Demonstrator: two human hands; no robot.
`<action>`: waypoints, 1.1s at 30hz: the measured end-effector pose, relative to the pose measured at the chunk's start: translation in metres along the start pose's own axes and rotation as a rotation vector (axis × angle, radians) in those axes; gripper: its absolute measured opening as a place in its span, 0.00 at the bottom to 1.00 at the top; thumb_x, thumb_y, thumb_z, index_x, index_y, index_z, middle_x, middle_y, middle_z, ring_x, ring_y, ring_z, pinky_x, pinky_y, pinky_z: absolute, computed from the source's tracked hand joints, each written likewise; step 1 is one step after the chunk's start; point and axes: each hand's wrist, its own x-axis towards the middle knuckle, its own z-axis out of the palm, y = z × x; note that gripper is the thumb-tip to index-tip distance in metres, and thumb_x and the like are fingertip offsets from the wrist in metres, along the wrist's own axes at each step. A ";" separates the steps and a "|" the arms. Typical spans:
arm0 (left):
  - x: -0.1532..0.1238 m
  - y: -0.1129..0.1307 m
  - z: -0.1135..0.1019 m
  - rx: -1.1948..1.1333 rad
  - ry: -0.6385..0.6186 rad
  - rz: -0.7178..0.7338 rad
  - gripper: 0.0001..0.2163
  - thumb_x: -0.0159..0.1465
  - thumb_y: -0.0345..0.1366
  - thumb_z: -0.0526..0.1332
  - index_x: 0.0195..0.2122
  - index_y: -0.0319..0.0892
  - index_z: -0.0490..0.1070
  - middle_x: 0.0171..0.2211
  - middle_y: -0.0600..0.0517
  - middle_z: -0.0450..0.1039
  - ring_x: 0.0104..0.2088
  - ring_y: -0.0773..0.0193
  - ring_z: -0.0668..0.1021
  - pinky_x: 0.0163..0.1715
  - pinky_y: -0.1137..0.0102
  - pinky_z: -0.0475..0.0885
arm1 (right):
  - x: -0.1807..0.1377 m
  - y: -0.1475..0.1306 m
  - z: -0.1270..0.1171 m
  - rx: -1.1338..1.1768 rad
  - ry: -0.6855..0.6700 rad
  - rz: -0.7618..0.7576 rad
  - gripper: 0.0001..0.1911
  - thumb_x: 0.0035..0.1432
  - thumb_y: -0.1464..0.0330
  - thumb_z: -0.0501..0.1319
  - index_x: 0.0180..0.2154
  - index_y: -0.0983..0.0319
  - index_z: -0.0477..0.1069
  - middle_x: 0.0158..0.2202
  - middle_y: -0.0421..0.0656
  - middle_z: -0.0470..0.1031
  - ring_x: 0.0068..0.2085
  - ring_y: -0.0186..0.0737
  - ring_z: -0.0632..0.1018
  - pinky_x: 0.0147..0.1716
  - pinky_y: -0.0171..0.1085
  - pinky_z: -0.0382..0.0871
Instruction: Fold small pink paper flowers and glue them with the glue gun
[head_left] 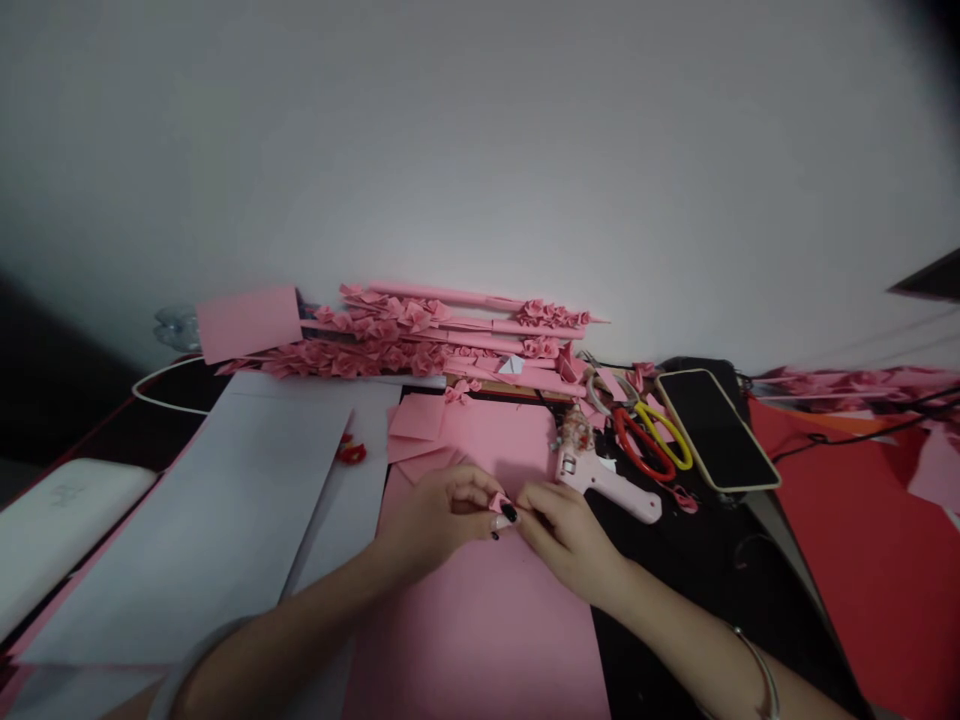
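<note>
My left hand and my right hand meet over a large pink paper sheet. Both pinch a small folded pink paper piece between their fingertips. The fingers of each hand are curled closed round it. Small pink paper squares lie just beyond my left hand. A pink glue gun lies right of my right hand.
Pink paper flower stems are stacked along the wall. Red and yellow scissors and a phone lie at the right, with red paper beyond. White sheets and a white box are at the left.
</note>
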 end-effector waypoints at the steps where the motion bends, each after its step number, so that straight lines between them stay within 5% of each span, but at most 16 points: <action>1: 0.000 0.000 0.000 -0.004 -0.009 0.001 0.13 0.46 0.34 0.72 0.30 0.38 0.71 0.25 0.54 0.74 0.26 0.67 0.75 0.29 0.72 0.69 | 0.000 0.000 0.000 0.006 0.000 0.006 0.15 0.63 0.73 0.52 0.24 0.59 0.54 0.21 0.35 0.58 0.24 0.33 0.63 0.25 0.33 0.54; 15: 0.001 0.004 0.001 -0.043 -0.023 -0.071 0.16 0.47 0.36 0.72 0.35 0.39 0.72 0.28 0.54 0.75 0.27 0.67 0.77 0.32 0.70 0.71 | 0.000 0.001 0.000 0.006 0.051 -0.047 0.13 0.63 0.75 0.47 0.26 0.59 0.54 0.22 0.36 0.59 0.24 0.35 0.63 0.24 0.34 0.55; 21: -0.002 0.003 0.001 0.014 -0.130 0.006 0.09 0.50 0.35 0.70 0.31 0.39 0.73 0.29 0.52 0.76 0.31 0.65 0.77 0.34 0.70 0.72 | 0.000 0.000 0.000 0.034 0.116 -0.012 0.13 0.62 0.75 0.49 0.25 0.59 0.55 0.22 0.36 0.60 0.24 0.34 0.64 0.25 0.33 0.56; 33: -0.005 0.005 0.004 0.075 -0.064 -0.128 0.06 0.53 0.36 0.67 0.26 0.40 0.72 0.24 0.53 0.79 0.29 0.62 0.81 0.30 0.71 0.74 | 0.001 -0.003 -0.002 0.038 0.045 -0.044 0.11 0.62 0.75 0.51 0.26 0.60 0.59 0.23 0.37 0.63 0.25 0.34 0.66 0.25 0.33 0.59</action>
